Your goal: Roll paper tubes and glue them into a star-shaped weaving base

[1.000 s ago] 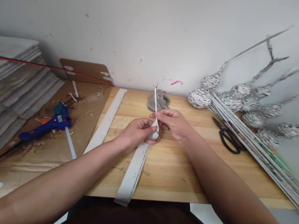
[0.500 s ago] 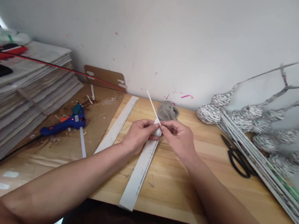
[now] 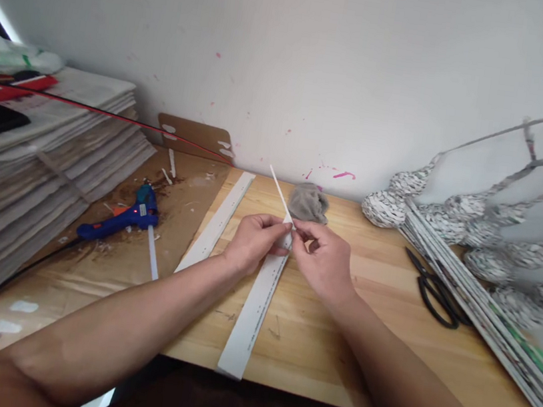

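Observation:
My left hand point(image 3: 253, 243) and my right hand point(image 3: 322, 262) meet over the middle of the wooden table point(image 3: 375, 326). Both pinch the far end of a long white paper strip point(image 3: 252, 312) where it wraps around a thin white stick point(image 3: 279, 193). The stick slants up and to the left from my fingertips. The strip runs from my hands back to the table's near edge.
A second paper strip point(image 3: 215, 222) lies to the left. A blue glue gun point(image 3: 117, 221) rests on brown cardboard point(image 3: 106, 261) beside a tall paper stack point(image 3: 17, 174). A grey cloth point(image 3: 308, 202) sits behind my hands. Black scissors point(image 3: 433, 297) and rolled paper sticks point(image 3: 484, 307) lie right.
My view has shifted left and tilted up a little. The stick has leaned further left, and both hands keep their pinch on the strip's end.

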Action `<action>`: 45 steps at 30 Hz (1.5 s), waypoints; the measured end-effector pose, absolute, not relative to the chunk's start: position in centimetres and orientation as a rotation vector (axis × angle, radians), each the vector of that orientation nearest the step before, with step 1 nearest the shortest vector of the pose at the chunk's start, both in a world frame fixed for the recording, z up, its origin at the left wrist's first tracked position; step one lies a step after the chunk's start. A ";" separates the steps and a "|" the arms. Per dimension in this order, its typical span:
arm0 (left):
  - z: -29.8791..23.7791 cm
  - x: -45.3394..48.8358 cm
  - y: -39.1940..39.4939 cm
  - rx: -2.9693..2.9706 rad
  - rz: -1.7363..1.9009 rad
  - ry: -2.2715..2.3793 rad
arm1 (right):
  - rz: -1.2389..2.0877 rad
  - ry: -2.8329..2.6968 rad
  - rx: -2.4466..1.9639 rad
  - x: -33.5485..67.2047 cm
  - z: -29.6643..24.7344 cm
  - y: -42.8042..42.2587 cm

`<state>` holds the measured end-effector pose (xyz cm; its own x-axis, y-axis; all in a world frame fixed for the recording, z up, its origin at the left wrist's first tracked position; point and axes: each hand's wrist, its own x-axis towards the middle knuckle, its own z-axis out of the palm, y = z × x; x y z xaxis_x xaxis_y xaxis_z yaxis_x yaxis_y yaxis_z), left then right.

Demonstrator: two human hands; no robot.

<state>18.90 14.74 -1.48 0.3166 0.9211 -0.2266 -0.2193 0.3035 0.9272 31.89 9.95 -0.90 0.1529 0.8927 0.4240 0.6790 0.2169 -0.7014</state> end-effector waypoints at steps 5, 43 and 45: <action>-1.4 18.9 14.8 0.990 0.957 0.937 | 0.177 -1.674 -1.512 31.9 -1.0 9.8; -1.5 18.5 15.8 0.842 0.955 0.914 | -0.053 -2.067 -1.392 31.7 -1.3 9.7; -1.7 18.4 16.0 0.830 0.962 0.899 | 0.062 -1.975 -1.353 31.7 -1.3 9.7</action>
<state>18.44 16.02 -1.68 0.2947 0.9216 -0.2527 -0.3149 0.3433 0.8849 31.73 9.66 -1.32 -0.1802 0.8255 0.5349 0.7903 0.4452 -0.4209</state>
